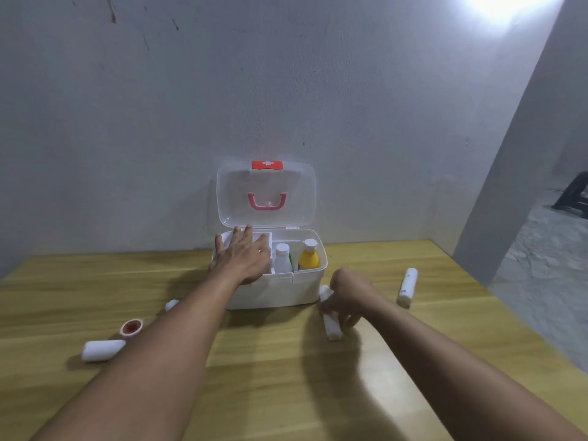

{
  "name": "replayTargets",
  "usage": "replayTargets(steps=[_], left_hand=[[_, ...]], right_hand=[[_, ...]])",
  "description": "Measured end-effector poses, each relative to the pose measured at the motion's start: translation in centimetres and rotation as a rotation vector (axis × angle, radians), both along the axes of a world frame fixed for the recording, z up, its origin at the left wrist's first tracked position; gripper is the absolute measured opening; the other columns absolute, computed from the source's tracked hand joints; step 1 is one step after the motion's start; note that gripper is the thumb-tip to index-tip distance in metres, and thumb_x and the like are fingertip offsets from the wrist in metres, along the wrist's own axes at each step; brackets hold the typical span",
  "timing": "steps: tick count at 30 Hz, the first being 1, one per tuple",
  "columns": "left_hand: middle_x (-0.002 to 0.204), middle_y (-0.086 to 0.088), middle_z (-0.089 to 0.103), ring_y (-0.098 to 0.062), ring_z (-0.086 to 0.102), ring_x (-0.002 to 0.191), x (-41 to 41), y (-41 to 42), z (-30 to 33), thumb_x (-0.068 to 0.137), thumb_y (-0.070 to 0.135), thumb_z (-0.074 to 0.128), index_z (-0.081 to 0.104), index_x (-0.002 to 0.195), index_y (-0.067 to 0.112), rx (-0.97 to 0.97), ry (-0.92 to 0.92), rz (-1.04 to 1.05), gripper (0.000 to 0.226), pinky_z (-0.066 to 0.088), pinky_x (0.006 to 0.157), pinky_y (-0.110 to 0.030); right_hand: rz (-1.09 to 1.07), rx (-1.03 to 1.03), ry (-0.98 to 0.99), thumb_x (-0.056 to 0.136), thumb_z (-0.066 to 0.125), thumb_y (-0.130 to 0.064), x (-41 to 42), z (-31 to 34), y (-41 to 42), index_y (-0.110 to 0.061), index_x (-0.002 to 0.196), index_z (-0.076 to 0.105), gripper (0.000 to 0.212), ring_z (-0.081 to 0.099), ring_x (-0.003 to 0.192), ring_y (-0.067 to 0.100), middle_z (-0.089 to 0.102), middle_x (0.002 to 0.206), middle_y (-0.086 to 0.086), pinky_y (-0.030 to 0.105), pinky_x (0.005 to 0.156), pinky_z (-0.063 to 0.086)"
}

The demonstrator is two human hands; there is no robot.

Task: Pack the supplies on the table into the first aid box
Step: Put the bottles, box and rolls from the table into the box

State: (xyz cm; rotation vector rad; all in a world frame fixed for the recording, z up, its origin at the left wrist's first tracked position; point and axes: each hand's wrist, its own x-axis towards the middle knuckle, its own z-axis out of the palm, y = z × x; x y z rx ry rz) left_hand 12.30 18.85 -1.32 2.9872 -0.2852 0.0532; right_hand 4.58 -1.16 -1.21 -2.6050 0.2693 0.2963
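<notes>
While left hand [243,256] lies flat over box [276,291], right hand [348,297] grasps bandage roll [332,327].

The first aid box [280,289] sits mid-table [286,377] against the wall [286,90], two bottles [308,257] inside. Bandage rolls [102,350] lie on either side.

A pale grey wall [286,90], scuffed and marked, is standing behind a wooden desk [280,361]. Bright light [506,4] is glaring at upper right. A grey floor [547,281] is showing rightward.
</notes>
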Motion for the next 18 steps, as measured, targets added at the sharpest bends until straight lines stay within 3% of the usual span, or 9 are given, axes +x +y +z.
replayTargets(steps=[3,5,8,11,14,18], left_hand=[[0.163,-0.005,-0.002,-0.024,-0.005,0.15,-0.1,0.0,-0.1,0.099,0.038,0.012,0.012,0.152,0.032,0.003,-0.005,-0.007,0.054,-0.004,0.117,-0.057],[0.163,-0.005,-0.003,-0.024,-0.005,0.15,0.0,0.1,-0.2,0.099,0.038,0.012,0.012,0.152,0.032,0.001,-0.003,-0.009,0.053,-0.005,0.117,-0.057],[0.163,-0.005,-0.003,-0.024,-0.006,0.15,-0.1,0.1,-0.1,0.099,0.038,0.011,0.012,0.152,0.032,-0.002,0.004,-0.006,0.053,-0.005,0.117,-0.057],[0.163,-0.005,-0.003,-0.024,-0.006,0.15,-0.2,0.0,0.0,0.099,0.038,0.011,0.012,0.152,0.033,-0.006,0.009,-0.006,0.053,-0.005,0.117,-0.057],[0.163,-0.005,-0.003,-0.024,-0.006,0.15,-0.1,0.0,0.2,0.099,0.038,0.011,0.012,0.152,0.033,-0.011,0.017,-0.002,0.053,-0.006,0.117,-0.057],[0.163,-0.005,-0.003,-0.024,-0.006,0.15,-0.2,0.0,0.1,0.099,0.038,0.012,0.012,0.152,0.033,-0.009,0.01,-0.004,0.053,-0.006,0.117,-0.056]], right_hand=[[-0.015,0.033,0.013,0.074,0.062,-0.007,-0.2,-0.1,0.0,-0.001,0.108,0.06,0.035,0.072,0.061,0.031,0.072,0.079,0.018,0.043,0.056,0.062],[-0.008,0.039,0.004,0.073,0.059,-0.008,-0.4,0.4,-0.4,-0.005,0.107,0.059,0.035,0.073,0.066,0.033,0.072,0.084,0.019,0.049,0.062,0.061],[-0.05,0.09,-0.083,0.074,0.058,-0.007,-0.7,2.0,-1.1,-0.008,0.098,0.058,0.025,0.073,0.063,0.033,0.072,0.079,0.018,0.049,0.057,0.061],[-0.099,0.027,-0.325,0.075,0.065,-0.013,-1.0,4.9,-1.6,-0.014,0.098,0.055,0.024,0.071,0.055,0.029,0.07,0.08,0.013,0.045,0.055,0.061],[-0.05,-0.001,-0.581,0.077,0.068,-0.023,-0.9,7.3,-1.1,-0.023,0.114,0.054,0.04,0.07,0.062,0.03,0.07,0.088,0.012,0.047,0.066,0.06],[-0.076,0.093,-0.482,0.079,0.069,-0.016,0.0,8.1,-1.3,-0.019,0.119,0.055,0.042,0.07,0.059,0.029,0.062,0.087,0.009,0.043,0.053,0.061]])
